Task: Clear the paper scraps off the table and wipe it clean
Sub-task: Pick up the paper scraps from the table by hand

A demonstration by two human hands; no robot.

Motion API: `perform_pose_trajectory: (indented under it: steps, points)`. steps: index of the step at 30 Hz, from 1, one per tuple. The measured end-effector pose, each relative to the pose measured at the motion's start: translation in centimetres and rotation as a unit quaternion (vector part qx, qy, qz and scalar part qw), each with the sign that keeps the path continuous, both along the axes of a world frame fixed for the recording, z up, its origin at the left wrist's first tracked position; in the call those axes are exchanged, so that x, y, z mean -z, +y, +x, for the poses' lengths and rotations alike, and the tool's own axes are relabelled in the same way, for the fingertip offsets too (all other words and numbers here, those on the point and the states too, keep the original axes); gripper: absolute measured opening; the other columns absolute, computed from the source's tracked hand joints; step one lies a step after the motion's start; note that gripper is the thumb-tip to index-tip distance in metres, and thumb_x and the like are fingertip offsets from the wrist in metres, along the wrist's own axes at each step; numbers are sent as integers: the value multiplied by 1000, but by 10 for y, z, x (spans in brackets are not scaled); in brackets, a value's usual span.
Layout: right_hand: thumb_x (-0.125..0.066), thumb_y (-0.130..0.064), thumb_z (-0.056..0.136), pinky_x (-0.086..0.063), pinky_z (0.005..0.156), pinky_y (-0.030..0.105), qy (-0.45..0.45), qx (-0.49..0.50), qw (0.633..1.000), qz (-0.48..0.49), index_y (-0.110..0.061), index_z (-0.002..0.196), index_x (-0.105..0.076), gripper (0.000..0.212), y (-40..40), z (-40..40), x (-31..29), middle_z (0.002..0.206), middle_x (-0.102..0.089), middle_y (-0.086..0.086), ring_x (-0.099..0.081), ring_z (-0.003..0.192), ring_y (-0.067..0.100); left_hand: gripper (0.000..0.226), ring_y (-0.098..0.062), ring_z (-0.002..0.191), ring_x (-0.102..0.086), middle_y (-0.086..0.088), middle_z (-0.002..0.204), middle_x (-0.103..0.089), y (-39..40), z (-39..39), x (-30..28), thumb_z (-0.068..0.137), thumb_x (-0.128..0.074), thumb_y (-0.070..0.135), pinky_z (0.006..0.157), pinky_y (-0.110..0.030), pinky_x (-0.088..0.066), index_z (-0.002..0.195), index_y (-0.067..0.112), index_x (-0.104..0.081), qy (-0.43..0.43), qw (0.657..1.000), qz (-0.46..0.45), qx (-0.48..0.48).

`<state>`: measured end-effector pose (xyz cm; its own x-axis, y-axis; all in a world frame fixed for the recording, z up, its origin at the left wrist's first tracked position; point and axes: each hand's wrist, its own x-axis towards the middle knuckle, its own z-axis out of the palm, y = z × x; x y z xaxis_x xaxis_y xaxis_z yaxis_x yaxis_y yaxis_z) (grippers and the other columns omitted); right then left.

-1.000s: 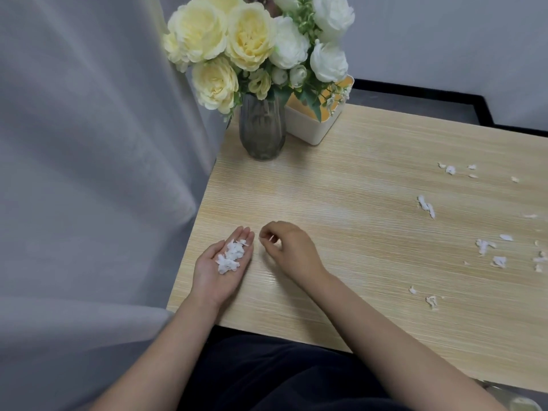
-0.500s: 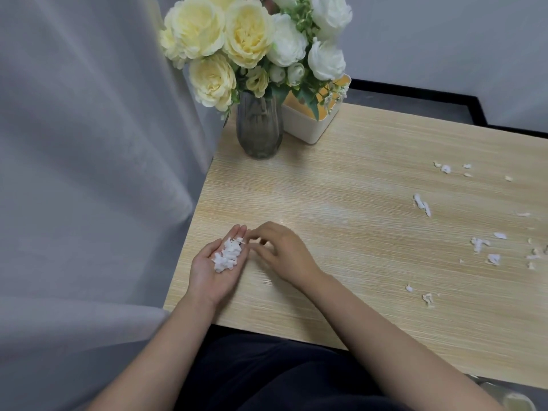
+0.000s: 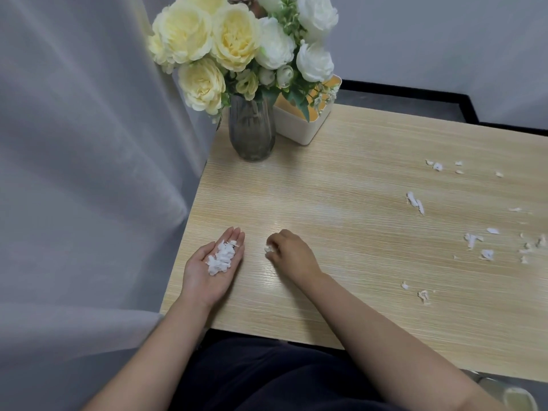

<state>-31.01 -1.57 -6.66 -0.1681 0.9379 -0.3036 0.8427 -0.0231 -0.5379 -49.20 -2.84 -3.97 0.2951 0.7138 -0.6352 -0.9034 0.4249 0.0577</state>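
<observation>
Table (image 3: 341,179): vase (image 3: 252,134), box (image 3: 299,126), scraps (image 3: 415,201)

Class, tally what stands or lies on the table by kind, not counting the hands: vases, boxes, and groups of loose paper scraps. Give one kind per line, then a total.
Glass vase of flowers: 1
White box behind the vase: 1
Loose scrap groups on the table: 4, namely far right, middle right, right edge, near right
Total: 6

left hand (image 3: 212,271) cupping scraps (image 3: 221,258) | right hand (image 3: 289,253) pinching scrap (image 3: 269,249) | table (image 3: 355,232)

A home room: flower vase (image 3: 252,132) on wooden table (image 3: 355,179), curtain (image 3: 89,143).
</observation>
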Motion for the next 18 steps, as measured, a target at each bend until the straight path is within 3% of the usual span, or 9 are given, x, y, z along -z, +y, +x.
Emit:
perform_pose_trajectory:
  steps: [2, 4, 6, 8, 12, 18]
  points:
    - [-53, -19, 91, -44, 78, 33, -16, -19, 1000, 11, -11, 108, -61, 21, 1, -4, 0, 109, -57, 6, -53, 101, 24, 59, -35, 107, -62, -20, 122, -61, 0, 4, -2, 48, -76, -10, 90, -47, -48, 106, -10, -66, 1, 1000, -6, 7]
    - [-49, -18, 93, -44, 75, 35, -27, -38, 999, 20, -9, 103, -62, 19, 1, -5, 0, 104, -57, 8, -54, 97, 26, 35, -34, 106, -63, -19, 122, -61, -1, 8, -2, 74, -56, 1, 89, -46, -49, 107, -9, -65, 17, 999, -30, 13]
    - [-47, -18, 95, -44, 73, 35, -25, -39, 999, 25, -8, 101, -63, 20, 0, -4, 1, 101, -58, 9, -55, 94, 27, 39, -32, 107, -62, -18, 122, -61, -2, 11, -1, 84, -40, 8, 92, -43, -49, 113, -6, -62, 31, 998, -49, 14]
    - [-46, -18, 95, -46, 73, 37, -14, -21, 999, 23, -8, 100, -64, 21, -2, -1, 0, 99, -59, 9, -56, 91, 26, 40, -32, 109, -62, -17, 122, -62, -3, 16, -2, 82, -44, 6, 98, -40, -46, 117, -4, -60, 44, 998, -48, 21]
    - [-49, -17, 92, -46, 73, 36, 13, 36, 999, 34, -9, 93, -63, 17, -4, 13, -7, 92, -61, 7, -56, 85, 24, 66, -35, 110, -61, -20, 124, -60, -3, 25, -4, 46, -78, -9, 94, -46, -46, 111, -9, -65, 13, 999, -15, 40]
    - [-55, -15, 89, -40, 70, 27, 60, 99, 990, 79, -10, 89, -64, 11, -7, 43, -30, 85, -63, 4, -55, 79, 18, 52, -35, 109, -61, -20, 123, -60, 0, 58, -8, 56, -75, -4, 93, -47, -46, 107, -8, -67, 14, 996, 1, 85]
